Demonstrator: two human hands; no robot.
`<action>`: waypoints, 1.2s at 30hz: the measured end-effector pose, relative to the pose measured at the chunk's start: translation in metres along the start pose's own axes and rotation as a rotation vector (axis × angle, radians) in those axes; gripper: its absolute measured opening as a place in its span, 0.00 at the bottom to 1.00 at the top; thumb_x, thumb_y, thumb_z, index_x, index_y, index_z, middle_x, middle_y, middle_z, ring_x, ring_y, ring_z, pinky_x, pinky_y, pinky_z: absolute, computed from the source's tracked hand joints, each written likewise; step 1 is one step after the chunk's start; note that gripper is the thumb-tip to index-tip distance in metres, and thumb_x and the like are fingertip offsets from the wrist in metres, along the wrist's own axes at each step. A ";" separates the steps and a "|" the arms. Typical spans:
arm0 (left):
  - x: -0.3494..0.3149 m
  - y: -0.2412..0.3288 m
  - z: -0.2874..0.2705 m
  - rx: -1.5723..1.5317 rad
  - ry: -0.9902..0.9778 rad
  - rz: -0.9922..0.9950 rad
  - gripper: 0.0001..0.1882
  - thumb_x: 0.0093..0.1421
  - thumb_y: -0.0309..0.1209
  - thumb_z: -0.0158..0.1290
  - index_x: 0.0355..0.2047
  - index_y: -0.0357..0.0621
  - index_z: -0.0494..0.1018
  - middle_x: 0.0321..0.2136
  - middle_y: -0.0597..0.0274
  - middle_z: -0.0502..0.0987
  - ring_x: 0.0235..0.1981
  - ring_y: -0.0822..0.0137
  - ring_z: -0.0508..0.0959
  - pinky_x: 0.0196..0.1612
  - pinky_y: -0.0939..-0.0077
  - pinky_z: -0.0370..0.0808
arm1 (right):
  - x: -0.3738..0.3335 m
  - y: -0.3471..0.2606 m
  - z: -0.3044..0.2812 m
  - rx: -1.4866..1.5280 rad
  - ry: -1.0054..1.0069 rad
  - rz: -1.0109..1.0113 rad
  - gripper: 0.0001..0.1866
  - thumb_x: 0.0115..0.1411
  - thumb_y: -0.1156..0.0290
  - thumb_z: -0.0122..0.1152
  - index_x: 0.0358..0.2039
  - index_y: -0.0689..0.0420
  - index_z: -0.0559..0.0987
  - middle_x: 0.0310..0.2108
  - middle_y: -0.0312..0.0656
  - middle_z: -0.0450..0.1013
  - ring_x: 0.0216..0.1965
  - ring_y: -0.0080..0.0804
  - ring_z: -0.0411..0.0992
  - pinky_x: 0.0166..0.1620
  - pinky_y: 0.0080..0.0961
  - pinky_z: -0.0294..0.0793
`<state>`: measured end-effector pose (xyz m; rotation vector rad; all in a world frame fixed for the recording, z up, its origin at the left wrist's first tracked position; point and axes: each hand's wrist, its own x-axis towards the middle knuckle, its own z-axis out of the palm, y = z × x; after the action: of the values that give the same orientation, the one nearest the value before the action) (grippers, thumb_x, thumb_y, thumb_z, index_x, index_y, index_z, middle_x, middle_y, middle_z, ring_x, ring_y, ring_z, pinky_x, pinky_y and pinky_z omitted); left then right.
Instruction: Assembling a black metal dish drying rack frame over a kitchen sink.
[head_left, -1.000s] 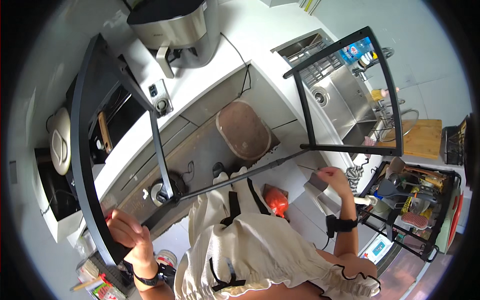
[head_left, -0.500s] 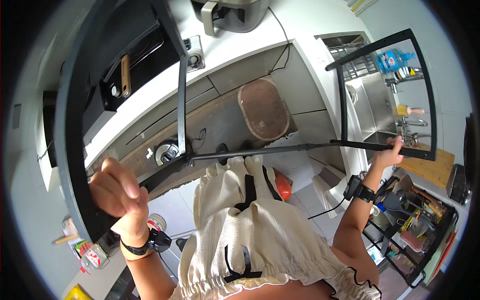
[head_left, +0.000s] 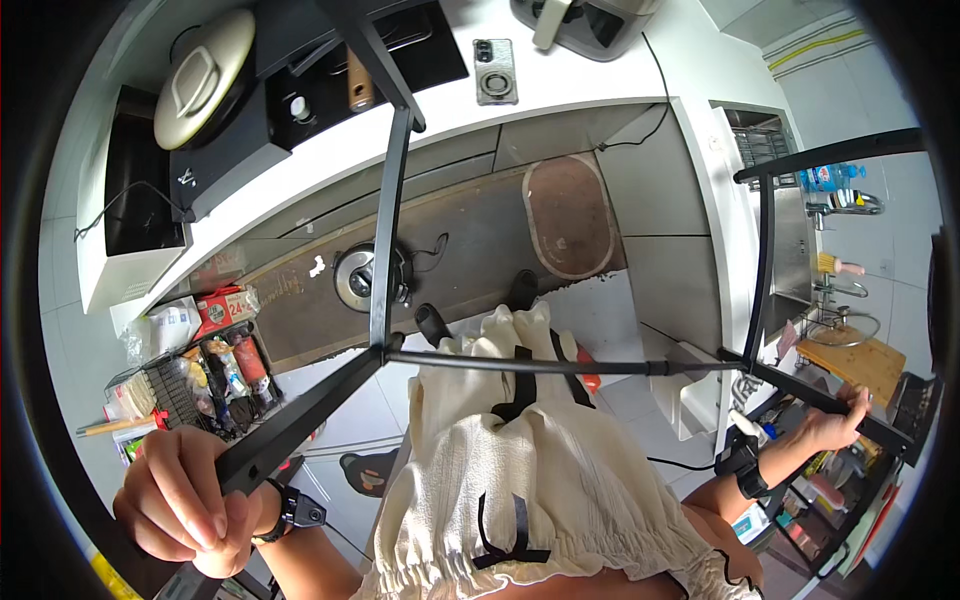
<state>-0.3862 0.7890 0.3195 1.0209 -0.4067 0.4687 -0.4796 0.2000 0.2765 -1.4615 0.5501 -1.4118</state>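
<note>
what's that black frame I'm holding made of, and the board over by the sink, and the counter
Black frame: looks like metal tubing with a matte dark coating; thin, straight square bars joined at corners. Both hands, left and right, grip it.
Board: likely wood or bamboo; warm tan colour, flat slab.
Counter: smooth white, faintly glossy; laminate or stone, cannot tell which.

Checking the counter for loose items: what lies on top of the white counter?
On the white counter lie a phone, a black appliance bearing a round cream lid, and a grey appliance. The black frame covers part.
</note>
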 end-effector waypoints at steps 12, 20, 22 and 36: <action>-0.004 0.138 -0.118 -0.153 -0.074 0.031 0.16 0.32 0.11 0.43 0.07 0.49 0.56 0.11 0.67 0.65 0.15 0.77 0.70 0.18 0.93 0.71 | -0.130 -0.104 0.044 0.023 -0.042 -0.031 0.09 0.55 0.78 0.56 0.19 0.56 0.68 0.19 0.30 0.59 0.21 0.18 0.55 0.27 0.16 0.57; -0.045 0.216 -0.153 0.029 0.099 0.397 0.16 0.28 0.14 0.42 0.16 0.51 0.56 0.18 0.70 0.62 0.23 0.78 0.65 0.26 0.98 0.64 | -0.150 -0.149 0.094 0.319 -0.286 -0.037 0.15 0.57 0.80 0.49 0.17 0.54 0.58 0.20 0.31 0.48 0.20 0.19 0.46 0.24 0.17 0.47; -0.053 0.241 -0.160 -0.023 0.060 0.365 0.15 0.29 0.15 0.42 0.17 0.50 0.56 0.19 0.69 0.61 0.23 0.78 0.64 0.25 0.97 0.62 | -0.157 -0.162 0.111 0.317 -0.326 -0.059 0.16 0.56 0.80 0.48 0.16 0.55 0.56 0.20 0.32 0.47 0.20 0.19 0.45 0.24 0.17 0.46; -0.087 0.376 -0.312 -0.142 0.005 0.681 0.17 0.43 0.12 0.35 0.26 0.51 0.61 0.23 0.70 0.59 0.28 0.71 0.60 0.34 0.79 0.58 | -0.359 -0.293 0.229 0.712 -0.388 0.011 0.14 0.56 0.81 0.48 0.18 0.55 0.56 0.21 0.32 0.46 0.22 0.19 0.44 0.25 0.16 0.45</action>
<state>-0.6321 1.2132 0.3957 0.7247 -0.7763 1.0346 -0.4342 0.7010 0.3962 -1.0898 -0.1852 -1.1036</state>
